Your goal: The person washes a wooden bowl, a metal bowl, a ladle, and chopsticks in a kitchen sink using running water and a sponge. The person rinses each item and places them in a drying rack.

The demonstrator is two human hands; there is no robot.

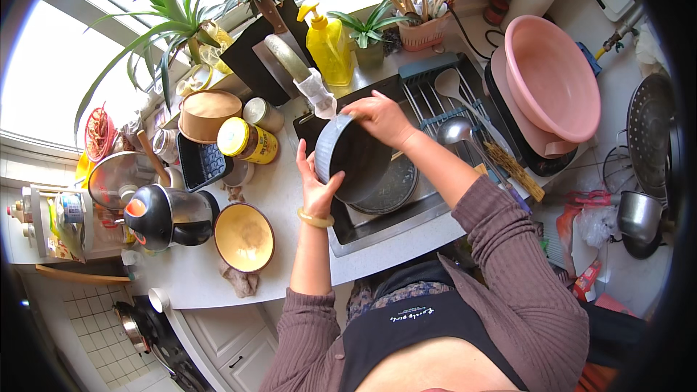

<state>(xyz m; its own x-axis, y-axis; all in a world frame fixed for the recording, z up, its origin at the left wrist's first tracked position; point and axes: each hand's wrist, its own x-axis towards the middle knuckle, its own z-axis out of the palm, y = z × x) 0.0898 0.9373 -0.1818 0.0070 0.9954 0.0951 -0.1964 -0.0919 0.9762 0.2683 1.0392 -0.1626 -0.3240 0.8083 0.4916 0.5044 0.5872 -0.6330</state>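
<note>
My left hand (318, 188) grips the near left side of a round pot or bowl (360, 160), dark inside and grey-blue outside, which is tilted over the sink (348, 231). My right hand (381, 117) is at its upper rim, fingers over the edge. The faucet (288, 59), with a white cloth-like wrap (317, 95) round its end, points at that rim, and a little water seems to fall there. Beneath the vessel, a round dark pan or lid (400, 188) lies in the sink. Whether the right fingers grip or only touch the rim is hard to see.
Right of my hands, a drying rack (430, 103) holds a ladle (456, 130) and a pale spoon (449, 84). Farther right is a pink basin (555, 79). A yellow bowl (245, 237), an electric kettle (174, 218) and a yellow-lidded jar (248, 141) stand left. Behind is a yellow pump bottle (329, 49).
</note>
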